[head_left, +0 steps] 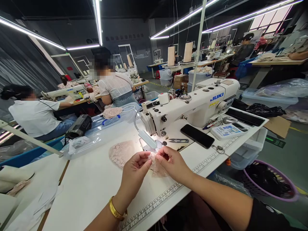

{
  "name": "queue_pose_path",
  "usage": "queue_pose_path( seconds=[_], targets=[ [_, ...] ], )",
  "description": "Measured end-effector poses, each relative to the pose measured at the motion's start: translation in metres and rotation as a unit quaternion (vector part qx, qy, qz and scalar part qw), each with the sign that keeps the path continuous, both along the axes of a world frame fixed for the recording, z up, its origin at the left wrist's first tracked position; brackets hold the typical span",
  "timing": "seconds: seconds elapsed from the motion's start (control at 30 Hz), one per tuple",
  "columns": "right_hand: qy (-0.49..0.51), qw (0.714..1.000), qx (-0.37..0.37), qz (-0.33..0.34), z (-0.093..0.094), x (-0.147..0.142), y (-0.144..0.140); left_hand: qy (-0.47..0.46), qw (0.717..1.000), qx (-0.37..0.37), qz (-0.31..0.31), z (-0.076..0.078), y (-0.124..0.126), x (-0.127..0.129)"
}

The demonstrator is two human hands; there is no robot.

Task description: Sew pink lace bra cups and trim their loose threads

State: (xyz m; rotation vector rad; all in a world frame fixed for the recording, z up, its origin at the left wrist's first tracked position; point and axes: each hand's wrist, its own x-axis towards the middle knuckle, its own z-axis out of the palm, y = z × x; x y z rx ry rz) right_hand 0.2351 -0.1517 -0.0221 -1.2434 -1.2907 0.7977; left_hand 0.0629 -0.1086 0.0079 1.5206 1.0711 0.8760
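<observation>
Between my two hands is a small piece of pale pink lace (159, 170), raised just in front of the sewing machine's (187, 106) needle area. My left hand (137, 168) pinches its left edge between thumb and fingers. On the other side, my right hand (172, 162) pinches the upper right edge, fingers closed. A second lace piece (121, 154), rounded in outline, lies flat on the table left of the needle. The lit lamp (147, 139) shines down over the needle area, which it partly hides. Thread snips (178, 140) rest on the machine bed behind my right hand.
A black phone (197, 136), a white box (226, 131) and a ruler strip (166, 192) are on the white table (91, 189). Clear plastic bin (101, 128) stands at the left back, purple basket (269, 179) on the floor right. Other people (36, 115) sit at machines beyond.
</observation>
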Motion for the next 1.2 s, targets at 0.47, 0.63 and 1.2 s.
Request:
queue_pose_path(
  seconds=[0.47, 0.63, 1.2],
  targets=[
    [-0.159, 0.965, 0.206, 0.04, -0.014, 0.0, -0.014, -0.109, 0.986, -0.124, 0.024, 0.0, 0.005, 0.001],
    [-0.337, 0.895, 0.286, -0.065, -0.022, -0.012, -0.008, -0.124, 0.982, -0.141, 0.002, 0.004, 0.001, 0.001],
    [0.218, 0.95, -0.131, 0.18, 0.022, 0.026, 0.001, -0.059, 0.972, -0.131, -0.187, 0.014, 0.011, -0.014]
  ],
)
